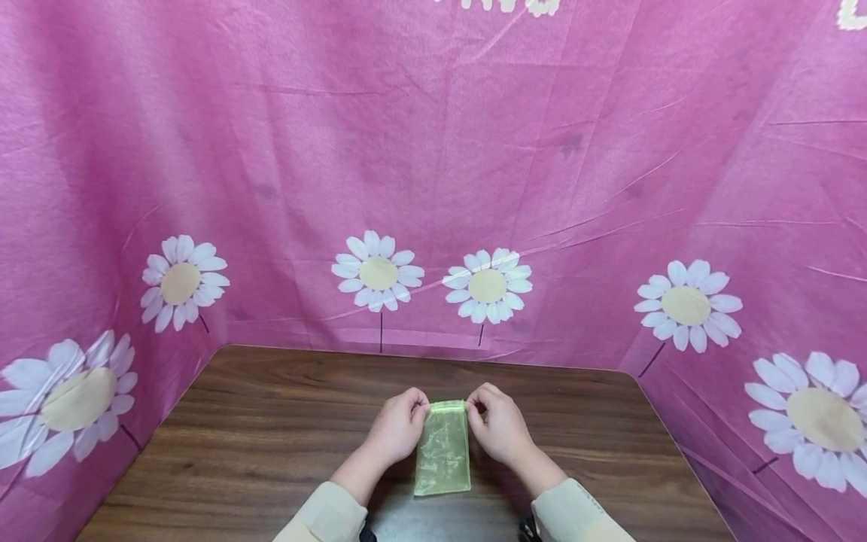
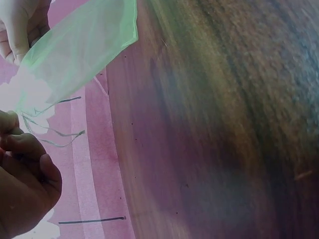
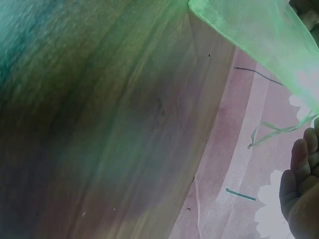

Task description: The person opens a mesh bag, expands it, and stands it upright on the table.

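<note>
A sheer yellow-green organza drawstring pouch (image 1: 443, 452) hangs flat between my two hands, its gathered top edge uppermost. My left hand (image 1: 398, 425) pinches one top corner between thumb and curled fingers. At the opposite corner, my right hand (image 1: 500, 423) grips the pouch in the same way. Thin drawstring loops (image 2: 62, 137) dangle beside the left hand in the left wrist view. Another ribbon loop (image 3: 269, 132) hangs near the right hand in the right wrist view. Nothing shows inside the see-through fabric.
Below the hands lies a dark brown wood-grain table (image 1: 284, 421). A pink cloth (image 1: 433, 165) printed with white daisies hangs behind it and along both sides. Pale sleeves (image 1: 332, 516) cover the forearms.
</note>
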### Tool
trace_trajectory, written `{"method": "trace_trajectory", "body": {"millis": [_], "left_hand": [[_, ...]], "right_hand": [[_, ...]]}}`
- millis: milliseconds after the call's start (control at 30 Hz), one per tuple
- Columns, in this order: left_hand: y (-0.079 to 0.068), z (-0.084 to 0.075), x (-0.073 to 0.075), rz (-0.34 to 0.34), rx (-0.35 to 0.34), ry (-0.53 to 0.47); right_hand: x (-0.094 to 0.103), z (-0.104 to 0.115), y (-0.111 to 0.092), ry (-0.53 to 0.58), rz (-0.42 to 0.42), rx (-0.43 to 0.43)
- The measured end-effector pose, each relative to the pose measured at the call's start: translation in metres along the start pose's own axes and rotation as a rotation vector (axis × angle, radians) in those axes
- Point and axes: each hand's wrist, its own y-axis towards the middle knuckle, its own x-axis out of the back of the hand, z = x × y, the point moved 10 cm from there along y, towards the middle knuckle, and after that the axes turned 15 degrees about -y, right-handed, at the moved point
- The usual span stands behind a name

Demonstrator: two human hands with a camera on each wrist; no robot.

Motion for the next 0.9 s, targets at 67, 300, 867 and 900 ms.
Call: {"method": "trace_trajectory", "body": {"millis": [67, 300, 867, 900], "left_hand": [[0.000, -0.001, 0.000, 0.003, -0.007, 0.041], [-0.005, -0.017, -0.003, 0.019, -0.128, 0.303], [-0.008, -0.029, -0.007, -0.002, -0.214, 0.627], [-0.008, -0.028, -0.006, -0.005, -0.203, 0.610]], "right_hand": [[0.000, 0.000, 0.000, -0.006, 0.002, 0.006], [0.003, 0.005, -0.001, -0.114, -0.030, 0.082], [0.005, 0.030, -0.007, -0.390, -0.083, 0.304], [0.005, 0.030, -0.007, -0.397, -0.083, 0.301]]}}
